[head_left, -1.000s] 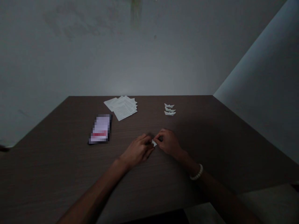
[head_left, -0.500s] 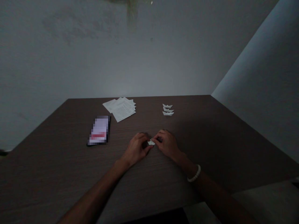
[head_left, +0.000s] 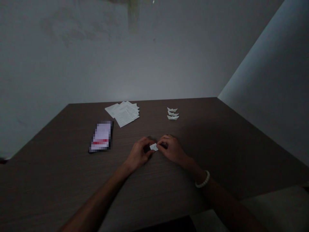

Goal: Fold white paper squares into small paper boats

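Between my two hands, near the middle of the table, is a small folded piece of white paper [head_left: 154, 147]. My left hand [head_left: 140, 152] grips its left side, thumb below and fingers above. The fingertips of my right hand [head_left: 171, 147] pinch its right edge. A pale beaded bracelet [head_left: 203, 180] circles my right wrist. Farther back, three small paper boats [head_left: 173, 118] stand in a short row, one behind another.
A fanned stack of printed sheets [head_left: 125, 116] lies at the back left of the brown table [head_left: 72, 180]. In front of it rests a phone [head_left: 101, 135] with a blurred screen. The wall [head_left: 145, 71] rises behind the table's far edge.
The folded paper has shifted slightly left and shows a flatter, wider face between my fingers. My left hand has moved a little to the left. The boats, sheets and phone stay in place.
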Available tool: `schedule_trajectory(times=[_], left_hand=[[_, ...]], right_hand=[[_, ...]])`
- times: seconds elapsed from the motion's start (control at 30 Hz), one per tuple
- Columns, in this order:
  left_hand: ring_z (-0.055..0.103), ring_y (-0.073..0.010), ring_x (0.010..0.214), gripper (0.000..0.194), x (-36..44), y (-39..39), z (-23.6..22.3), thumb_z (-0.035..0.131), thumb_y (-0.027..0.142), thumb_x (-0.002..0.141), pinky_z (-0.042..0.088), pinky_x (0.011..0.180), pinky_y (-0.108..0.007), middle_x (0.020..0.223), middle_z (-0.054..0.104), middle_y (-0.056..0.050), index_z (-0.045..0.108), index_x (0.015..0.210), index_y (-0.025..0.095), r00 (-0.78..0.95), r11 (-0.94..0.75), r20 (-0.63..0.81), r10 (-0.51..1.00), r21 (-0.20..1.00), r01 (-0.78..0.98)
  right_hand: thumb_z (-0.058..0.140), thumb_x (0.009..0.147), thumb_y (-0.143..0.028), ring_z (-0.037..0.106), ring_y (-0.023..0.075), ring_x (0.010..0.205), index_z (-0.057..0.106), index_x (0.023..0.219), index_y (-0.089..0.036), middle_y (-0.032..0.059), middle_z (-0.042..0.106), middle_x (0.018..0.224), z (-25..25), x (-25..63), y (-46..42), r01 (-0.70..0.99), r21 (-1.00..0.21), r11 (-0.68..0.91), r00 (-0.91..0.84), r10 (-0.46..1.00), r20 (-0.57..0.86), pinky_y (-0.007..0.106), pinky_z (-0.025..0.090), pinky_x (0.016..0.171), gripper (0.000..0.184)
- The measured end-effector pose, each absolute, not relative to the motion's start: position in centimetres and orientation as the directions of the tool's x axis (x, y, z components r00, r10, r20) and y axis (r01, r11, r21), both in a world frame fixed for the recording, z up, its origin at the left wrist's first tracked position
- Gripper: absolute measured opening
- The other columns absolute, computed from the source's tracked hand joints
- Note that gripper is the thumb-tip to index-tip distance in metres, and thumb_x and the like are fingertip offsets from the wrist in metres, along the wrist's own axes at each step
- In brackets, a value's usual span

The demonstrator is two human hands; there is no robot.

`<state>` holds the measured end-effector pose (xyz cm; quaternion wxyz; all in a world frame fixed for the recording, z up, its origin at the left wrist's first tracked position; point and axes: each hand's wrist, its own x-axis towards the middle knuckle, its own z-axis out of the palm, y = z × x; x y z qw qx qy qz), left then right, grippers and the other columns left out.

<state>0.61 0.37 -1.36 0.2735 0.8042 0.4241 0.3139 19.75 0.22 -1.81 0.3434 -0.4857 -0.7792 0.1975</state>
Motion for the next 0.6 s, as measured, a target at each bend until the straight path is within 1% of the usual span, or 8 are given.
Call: schedule_trajectory(times=[0.17,0.3,0.4,0.53,0.6], left_hand=[[0.057,-0.0132,0.068,0.021,0.67,0.3,-1.13,0.066,0.011,0.074,0.045,0.062,-0.025,0.08,0.064,-0.001,0.065,0.094,0.017,0.394,-0.452,0.27,0.879,0.738,0.501],[0.061,-0.0145,0.069,0.009,0.71,0.11,-0.73,0.063,0.013,0.078,0.047,0.065,-0.026,0.076,0.068,-0.002,0.07,0.084,0.016,0.367,-0.426,0.268,0.891,0.772,0.471],[0.062,-0.0152,0.067,0.01,0.71,-0.01,-0.62,0.063,0.015,0.08,0.048,0.064,-0.027,0.074,0.07,-0.003,0.072,0.075,0.016,0.326,-0.436,0.315,0.892,0.792,0.428],[0.063,-0.0154,0.065,0.013,0.79,-0.09,-0.64,0.062,0.019,0.083,0.049,0.06,-0.026,0.074,0.07,-0.004,0.074,0.08,0.018,0.331,-0.485,0.371,0.867,0.778,0.399],[0.065,-0.016,0.068,0.015,0.86,-0.15,-0.51,0.06,0.02,0.086,0.051,0.063,-0.027,0.078,0.071,-0.005,0.075,0.084,0.018,0.367,-0.516,0.385,0.847,0.763,0.389]], right_hand=[[0.063,0.083,-0.016,0.056,0.0132,0.072,0.065,0.076,-0.02,-0.0003,0.067,0.077,-1.83,19.34,0.02,0.581,-0.64,0.502,-0.314,0.864,0.393,0.027,0.041,0.072,0.008],[0.062,0.085,-0.018,0.057,0.0132,0.072,0.066,0.08,-0.021,-0.0015,0.068,0.076,-1.77,19.05,-0.3,0.555,-0.647,0.523,-0.316,0.852,0.418,0.027,0.041,0.072,0.007],[0.062,0.086,-0.019,0.057,0.0136,0.071,0.066,0.083,-0.022,-0.0015,0.069,0.078,-1.73,19.03,-0.39,0.54,-0.634,0.554,-0.328,0.832,0.447,0.028,0.042,0.074,0.006],[0.063,0.086,-0.021,0.058,0.0138,0.072,0.067,0.086,-0.023,-0.0003,0.07,0.083,-1.57,19.19,-0.36,0.531,-0.609,0.589,-0.337,0.806,0.486,0.029,0.043,0.077,0.004],[0.062,0.086,-0.021,0.059,0.0137,0.073,0.066,0.086,-0.022,0.0001,0.07,0.083,-1.46,19.3,-0.32,0.535,-0.587,0.608,-0.344,0.791,0.506,0.029,0.044,0.077,0.004]])
